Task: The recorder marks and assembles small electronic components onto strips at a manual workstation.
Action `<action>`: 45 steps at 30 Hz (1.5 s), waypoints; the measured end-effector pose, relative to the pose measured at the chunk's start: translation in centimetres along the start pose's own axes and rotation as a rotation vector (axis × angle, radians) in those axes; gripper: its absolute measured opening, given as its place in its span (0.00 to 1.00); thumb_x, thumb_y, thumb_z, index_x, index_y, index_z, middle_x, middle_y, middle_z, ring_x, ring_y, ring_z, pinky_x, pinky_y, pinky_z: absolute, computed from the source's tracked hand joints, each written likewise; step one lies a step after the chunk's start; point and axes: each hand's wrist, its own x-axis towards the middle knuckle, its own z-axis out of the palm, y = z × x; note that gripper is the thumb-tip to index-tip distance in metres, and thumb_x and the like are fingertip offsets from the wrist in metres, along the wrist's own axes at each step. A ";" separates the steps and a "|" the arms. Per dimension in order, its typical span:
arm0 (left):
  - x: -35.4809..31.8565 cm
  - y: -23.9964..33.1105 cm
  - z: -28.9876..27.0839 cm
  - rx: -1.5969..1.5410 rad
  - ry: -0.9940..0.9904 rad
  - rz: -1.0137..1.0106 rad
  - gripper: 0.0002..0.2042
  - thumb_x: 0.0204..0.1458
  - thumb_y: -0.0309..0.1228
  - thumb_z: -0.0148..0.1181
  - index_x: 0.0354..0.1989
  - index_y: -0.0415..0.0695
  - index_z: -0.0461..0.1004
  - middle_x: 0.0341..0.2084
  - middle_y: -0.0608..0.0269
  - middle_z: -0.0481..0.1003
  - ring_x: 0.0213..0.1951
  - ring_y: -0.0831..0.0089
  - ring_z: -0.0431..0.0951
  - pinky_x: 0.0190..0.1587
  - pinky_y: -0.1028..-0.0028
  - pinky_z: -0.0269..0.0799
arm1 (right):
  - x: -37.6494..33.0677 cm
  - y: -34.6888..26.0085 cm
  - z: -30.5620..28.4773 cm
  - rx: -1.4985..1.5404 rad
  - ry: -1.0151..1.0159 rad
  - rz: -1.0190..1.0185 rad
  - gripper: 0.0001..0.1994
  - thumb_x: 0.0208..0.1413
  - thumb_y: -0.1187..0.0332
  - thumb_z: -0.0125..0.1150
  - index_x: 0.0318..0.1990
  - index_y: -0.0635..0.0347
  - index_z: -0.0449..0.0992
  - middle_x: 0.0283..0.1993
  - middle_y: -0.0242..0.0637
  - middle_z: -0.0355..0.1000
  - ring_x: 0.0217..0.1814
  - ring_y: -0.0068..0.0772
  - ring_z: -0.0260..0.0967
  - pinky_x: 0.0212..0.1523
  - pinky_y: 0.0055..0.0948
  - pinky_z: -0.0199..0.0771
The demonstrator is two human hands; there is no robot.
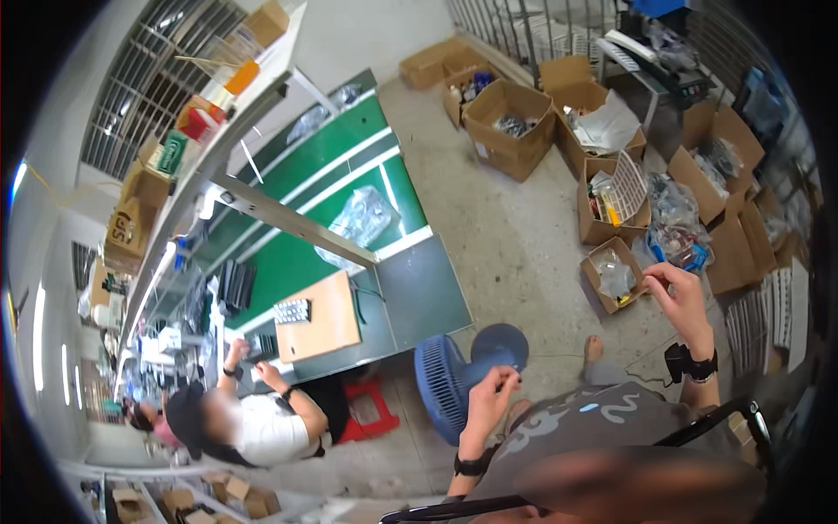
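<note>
My left hand point(491, 402) is raised beside a blue fan point(443, 384), its fingers curled together in a pinch. A tiny dark spot shows at those fingertips, too small to name. On the right, my right hand point(679, 299) hangs by the edge of a small open cardboard box point(602, 295), with thumb and fingertips drawn together. Whatever that pinch holds, if anything, cannot be made out. Inside the small box lies a clear plastic bag point(614, 274). Both wrists wear dark bands.
Several cardboard boxes point(509, 144) and plastic bags point(674, 210) crowd the floor ahead and right. To the left, a co-worker in a white shirt point(278, 428) works at a green-topped bench point(394, 192) bearing a wooden board point(336, 327). A red stool point(370, 410) stands near the fan.
</note>
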 end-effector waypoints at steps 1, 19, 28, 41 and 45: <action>1.8 0.2 1.7 -0.104 0.066 -0.101 0.07 0.61 0.28 0.57 0.41 0.37 0.75 0.31 0.56 0.81 0.35 0.71 0.83 0.38 0.74 0.74 | 1.9 2.2 -0.3 0.002 -0.039 0.041 0.05 0.56 0.73 0.63 0.38 0.64 0.77 0.32 0.39 0.78 0.30 0.34 0.76 0.31 0.29 0.72; 38.0 0.2 4.5 0.031 0.275 -0.317 0.20 0.57 0.29 0.61 0.58 0.40 0.67 0.36 0.58 0.80 0.37 0.71 0.82 0.43 0.73 0.76 | 32.3 23.5 12.4 -0.272 -0.995 -0.136 0.15 0.54 0.60 0.62 0.45 0.59 0.78 0.38 0.47 0.77 0.42 0.53 0.74 0.43 0.46 0.74; 61.1 -0.8 -11.3 0.122 0.349 -0.378 0.27 0.57 0.30 0.62 0.64 0.41 0.61 0.39 0.59 0.81 0.38 0.70 0.82 0.43 0.72 0.76 | 60.6 20.7 23.3 -0.108 -0.681 -0.239 0.15 0.53 0.61 0.63 0.45 0.60 0.77 0.38 0.49 0.77 0.43 0.55 0.74 0.44 0.48 0.73; 106.3 -9.1 -27.1 0.180 0.433 -0.220 0.32 0.56 0.27 0.61 0.67 0.40 0.54 0.46 0.52 0.78 0.44 0.69 0.79 0.46 0.69 0.75 | 90.2 29.2 37.9 -0.071 -0.899 -0.010 0.12 0.53 0.65 0.63 0.43 0.61 0.77 0.38 0.50 0.75 0.44 0.55 0.73 0.45 0.46 0.72; 117.9 -11.3 -32.4 0.230 0.548 -0.254 0.34 0.55 0.27 0.62 0.68 0.39 0.51 0.54 0.47 0.73 0.45 0.65 0.78 0.45 0.68 0.76 | 98.6 29.5 41.6 -0.045 -0.702 0.066 0.13 0.52 0.66 0.63 0.44 0.62 0.76 0.40 0.49 0.75 0.46 0.54 0.72 0.46 0.46 0.72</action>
